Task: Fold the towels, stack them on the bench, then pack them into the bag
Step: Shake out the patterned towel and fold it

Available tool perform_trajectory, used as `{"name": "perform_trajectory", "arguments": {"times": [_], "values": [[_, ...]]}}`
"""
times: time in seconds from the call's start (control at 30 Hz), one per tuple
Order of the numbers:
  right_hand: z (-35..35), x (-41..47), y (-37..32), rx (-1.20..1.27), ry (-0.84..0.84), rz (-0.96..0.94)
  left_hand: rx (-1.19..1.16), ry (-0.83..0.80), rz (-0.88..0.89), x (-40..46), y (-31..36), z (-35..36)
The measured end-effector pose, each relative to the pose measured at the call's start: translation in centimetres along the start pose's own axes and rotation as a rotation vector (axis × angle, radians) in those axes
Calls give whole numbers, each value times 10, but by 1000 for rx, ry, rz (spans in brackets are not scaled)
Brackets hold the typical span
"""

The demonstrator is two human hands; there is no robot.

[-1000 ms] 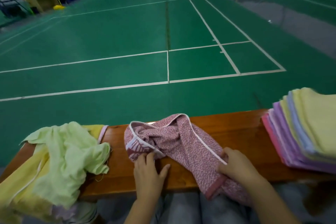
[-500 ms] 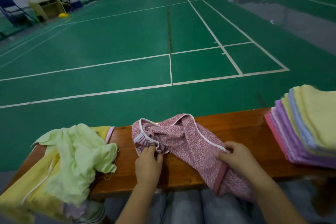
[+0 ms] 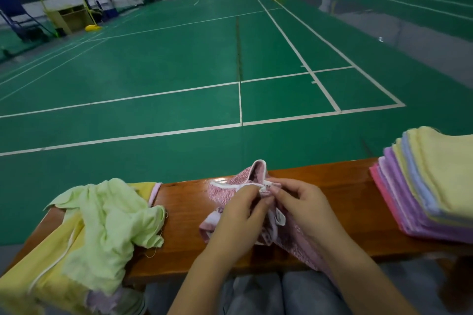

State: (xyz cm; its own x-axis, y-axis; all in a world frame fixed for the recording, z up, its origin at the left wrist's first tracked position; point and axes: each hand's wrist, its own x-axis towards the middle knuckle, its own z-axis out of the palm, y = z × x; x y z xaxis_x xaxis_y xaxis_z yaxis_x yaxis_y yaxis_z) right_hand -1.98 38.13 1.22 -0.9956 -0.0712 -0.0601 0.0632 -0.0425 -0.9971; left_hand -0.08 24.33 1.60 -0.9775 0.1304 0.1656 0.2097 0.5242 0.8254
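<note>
The left hand (image 3: 239, 215) and the right hand (image 3: 300, 208) are covering the middle of the pink towel (image 3: 222, 190), so the place where the fingers are pinching its white edge is not showing clearly. The towel's lower part is disappearing behind the right forearm. The stack of folded towels (image 3: 430, 186) is being cut by the right edge of the picture, and its layers are too blurred to count. The loose pile of yellow and green towels (image 3: 102, 225) is running out at the left and bottom edges and hiding the end of the bench (image 3: 320, 174). The objects at the far wall are too small to tell.
</note>
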Motion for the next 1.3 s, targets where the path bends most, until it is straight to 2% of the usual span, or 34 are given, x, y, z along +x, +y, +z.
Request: {"name": "perform_trajectory", "arguments": {"times": [0.1, 0.23, 0.37, 0.6, 0.9, 1.1, 1.23, 1.3], "values": [[-4, -1, -9, -58, -59, -27, 38, 16, 11, 4, 5, 1], [-10, -2, -9, -283, -63, -103, 111, 8, 9, 4, 4, 4], [-15, -8, -5, -220, -63, -86, 160, 53, -10, 0, 2, 1], [-15, -8, -8, -257, -152, -71, 134, 1, -20, -1, 7, -3], [-17, -10, 3, -212, -204, -53, 144, -21, -133, 4, -1, 1], [-24, -2, 28, -109, -113, 71, 209, -193, -233, 20, -11, -19], [-32, 6, 49, -167, -61, 143, 257, 62, -302, 65, -30, -48], [-33, 9, 57, -205, -60, 155, 403, 14, -327, 94, -49, -46]]}}
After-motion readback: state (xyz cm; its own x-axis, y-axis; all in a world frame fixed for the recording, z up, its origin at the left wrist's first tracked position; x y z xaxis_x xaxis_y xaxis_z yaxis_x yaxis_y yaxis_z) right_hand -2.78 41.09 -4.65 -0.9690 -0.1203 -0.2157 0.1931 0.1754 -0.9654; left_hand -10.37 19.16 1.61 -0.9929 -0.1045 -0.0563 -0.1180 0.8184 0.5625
